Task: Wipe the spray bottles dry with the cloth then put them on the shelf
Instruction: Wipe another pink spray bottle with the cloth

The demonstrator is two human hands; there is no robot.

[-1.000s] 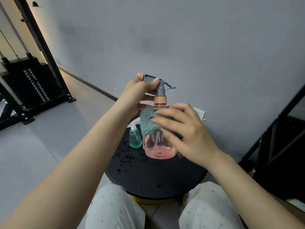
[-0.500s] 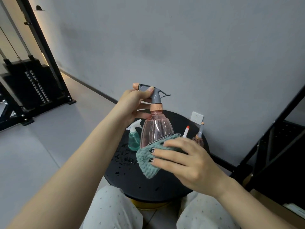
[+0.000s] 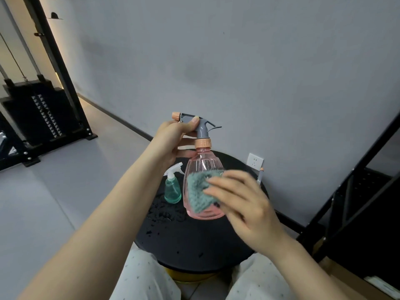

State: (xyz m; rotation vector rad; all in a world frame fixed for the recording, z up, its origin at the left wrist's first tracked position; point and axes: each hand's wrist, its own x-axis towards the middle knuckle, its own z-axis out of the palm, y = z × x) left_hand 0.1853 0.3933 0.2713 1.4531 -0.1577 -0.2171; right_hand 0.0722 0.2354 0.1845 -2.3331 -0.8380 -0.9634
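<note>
My left hand [image 3: 173, 137] grips the grey trigger head of a pink see-through spray bottle [image 3: 201, 166] and holds it upright just above the round black table [image 3: 194, 241]. With my right hand [image 3: 242, 200] I hold a green cloth [image 3: 198, 189] against the front of the bottle's body. A small green spray bottle [image 3: 172, 189] stands on the table to the left of the pink one. Behind my right hand only the thin nozzle of a third bottle [image 3: 260, 176] shows.
Water drops lie on the left part of the table. A black metal shelf frame [image 3: 357, 191] stands to the right, close to the table. A wall socket [image 3: 255, 160] sits behind the table. A black weight machine [image 3: 39, 118] is far left. My knees are under the table's near edge.
My right hand slid the cloth down the pink bottle to its base, then back up onto the body. My left hand kept its grip on the trigger head.
</note>
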